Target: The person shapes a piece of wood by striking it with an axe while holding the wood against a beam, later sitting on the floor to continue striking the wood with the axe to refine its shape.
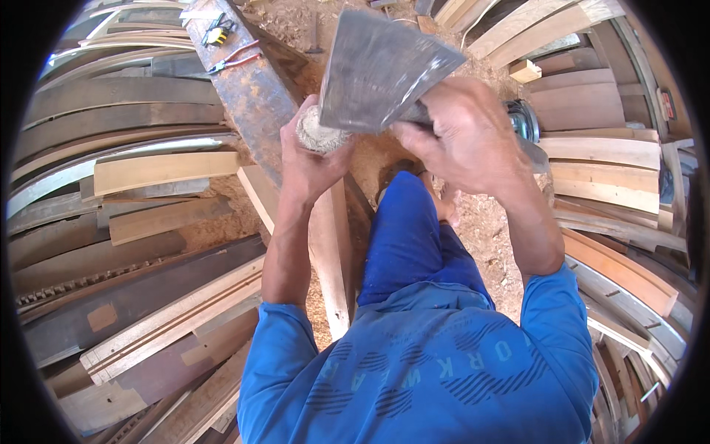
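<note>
In front of me my left hand [316, 172] is closed round a pale, round-ended piece [320, 135] with a rough, speckled top; its lower part is hidden in my fingers. My right hand [467, 137] is closed on the handle of a tool with a broad, flat grey metal blade [381, 78]. The blade widens away from my fist and is slightly smeared by motion. Its lower left corner overlaps the right side of the round end; I cannot tell whether they touch.
A long, worn plank [259, 92] runs away to the left, bearing red-handled pliers [235, 61] and a yellow-and-black tape measure [217, 35]. Stacked boards [126, 103] line the left, more boards [603, 166] the right. Sawdust [492, 244] covers the ground. A pale beam [330, 251] lies beside my legs.
</note>
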Available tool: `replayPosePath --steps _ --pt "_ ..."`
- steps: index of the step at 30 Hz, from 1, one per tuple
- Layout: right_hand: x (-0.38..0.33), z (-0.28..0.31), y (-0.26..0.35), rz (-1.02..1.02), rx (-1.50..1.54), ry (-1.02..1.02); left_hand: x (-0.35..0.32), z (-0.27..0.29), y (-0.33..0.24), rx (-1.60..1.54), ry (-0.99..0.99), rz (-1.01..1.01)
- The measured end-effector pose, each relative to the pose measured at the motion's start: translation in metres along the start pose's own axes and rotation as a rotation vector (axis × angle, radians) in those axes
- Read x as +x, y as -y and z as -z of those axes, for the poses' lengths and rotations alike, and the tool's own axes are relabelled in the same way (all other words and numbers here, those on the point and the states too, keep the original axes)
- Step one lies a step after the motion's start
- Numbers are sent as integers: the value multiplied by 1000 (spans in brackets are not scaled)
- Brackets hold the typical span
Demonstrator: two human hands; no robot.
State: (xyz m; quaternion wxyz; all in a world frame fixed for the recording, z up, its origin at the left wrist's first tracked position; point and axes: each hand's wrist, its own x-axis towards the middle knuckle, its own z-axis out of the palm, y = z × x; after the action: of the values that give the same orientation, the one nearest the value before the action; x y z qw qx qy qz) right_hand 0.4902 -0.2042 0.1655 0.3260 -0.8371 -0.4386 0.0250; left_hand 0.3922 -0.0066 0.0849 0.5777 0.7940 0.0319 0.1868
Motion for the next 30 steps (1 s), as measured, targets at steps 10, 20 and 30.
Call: replayPosePath --steps 10,20,30 --pt "1 11 7 100 371 -314 8 8 -6 26 -107 41" --pt "5 0 9 66 339 -287 8 4 -8 21 -106 32" --pt "13 -4 19 65 94 -45 -15 13 0 157 -212 -12"
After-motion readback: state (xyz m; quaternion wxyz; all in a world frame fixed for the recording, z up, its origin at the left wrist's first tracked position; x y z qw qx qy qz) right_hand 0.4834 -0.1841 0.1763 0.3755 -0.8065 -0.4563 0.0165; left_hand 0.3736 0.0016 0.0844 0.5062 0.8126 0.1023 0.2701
